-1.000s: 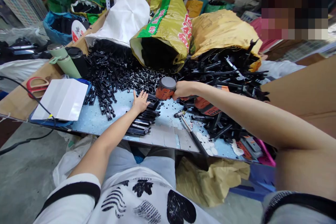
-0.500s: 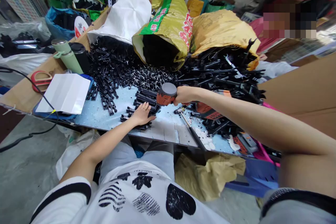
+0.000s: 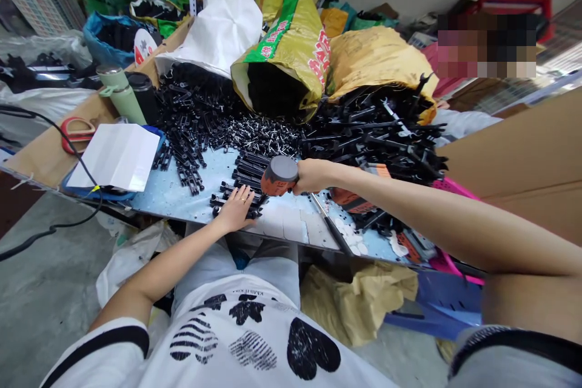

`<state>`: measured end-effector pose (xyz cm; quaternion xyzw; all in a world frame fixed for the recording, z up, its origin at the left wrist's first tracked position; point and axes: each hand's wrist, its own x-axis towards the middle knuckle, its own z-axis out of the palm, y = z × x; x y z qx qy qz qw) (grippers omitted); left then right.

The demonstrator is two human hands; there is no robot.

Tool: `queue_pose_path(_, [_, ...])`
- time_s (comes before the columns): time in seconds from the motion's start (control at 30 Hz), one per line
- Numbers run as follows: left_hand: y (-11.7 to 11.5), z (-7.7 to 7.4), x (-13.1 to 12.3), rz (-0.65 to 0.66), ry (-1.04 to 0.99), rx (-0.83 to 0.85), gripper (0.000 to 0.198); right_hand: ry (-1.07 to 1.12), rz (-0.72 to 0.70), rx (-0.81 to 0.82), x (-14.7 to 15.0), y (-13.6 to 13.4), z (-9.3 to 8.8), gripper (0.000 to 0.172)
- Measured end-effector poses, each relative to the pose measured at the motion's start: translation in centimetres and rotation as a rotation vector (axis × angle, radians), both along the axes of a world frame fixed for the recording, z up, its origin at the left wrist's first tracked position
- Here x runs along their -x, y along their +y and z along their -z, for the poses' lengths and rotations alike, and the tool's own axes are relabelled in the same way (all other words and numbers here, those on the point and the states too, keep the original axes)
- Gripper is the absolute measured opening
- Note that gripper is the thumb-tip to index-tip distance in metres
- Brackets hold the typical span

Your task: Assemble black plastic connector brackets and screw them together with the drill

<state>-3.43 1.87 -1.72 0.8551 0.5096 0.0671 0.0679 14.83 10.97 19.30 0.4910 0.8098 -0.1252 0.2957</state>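
Observation:
My right hand (image 3: pixel 314 176) is wrapped round the grip of an orange and black cordless drill (image 3: pixel 278 177), its rounded back towards me. The drill's front end points down at a row of black slotted parts (image 3: pixel 251 163) lying side by side on the light blue table (image 3: pixel 170 200). Flat over the near end of that row lies my left hand (image 3: pixel 236 211), fingers spread and pressing on the parts. The spot where the drill meets them is mostly hidden. A hammer (image 3: pixel 334 229) with a dark grip rests just right of them.
Small silver screws or pins (image 3: pixel 268 136) are heaped behind the row. Long black wrench-shaped pieces (image 3: pixel 377 139) pile up at right. A yellow-green sack (image 3: pixel 291 42) lies open at the back. White paper (image 3: pixel 118 157), scissors (image 3: pixel 77 134) and a green flask (image 3: pixel 122 97) sit left. Another person is at far right.
The drill in my right hand has come nearer to me and slightly left. My left hand has slid a little left and towards me along the black parts.

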Motion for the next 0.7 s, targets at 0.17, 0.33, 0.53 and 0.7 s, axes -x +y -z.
queue_pose_path(0.17, [0.0, 0.2, -0.3, -0.019, 0.006, -0.015, 0.085, -0.045, -0.048, 0.024, 1.0, -0.4, 1.1, 0.025])
queue_pose_path(0.33, [-0.3, -0.2, -0.2, -0.016, -0.011, -0.057, 0.081, -0.079, -0.093, -0.107, 1.5, -2.6, -0.7, 0.031])
queue_pose_path(0.53, [-0.6, -0.4, -0.1, -0.010, -0.032, -0.051, 0.073, -0.045, -0.137, -0.021, 2.9, -4.6, -0.9, 0.024])
queue_pose_path(0.7, [-0.8, -0.3, 0.0, -0.007, -0.049, -0.062, 0.076, 0.082, -0.061, 0.079, 2.1, -4.3, 0.6, 0.020])
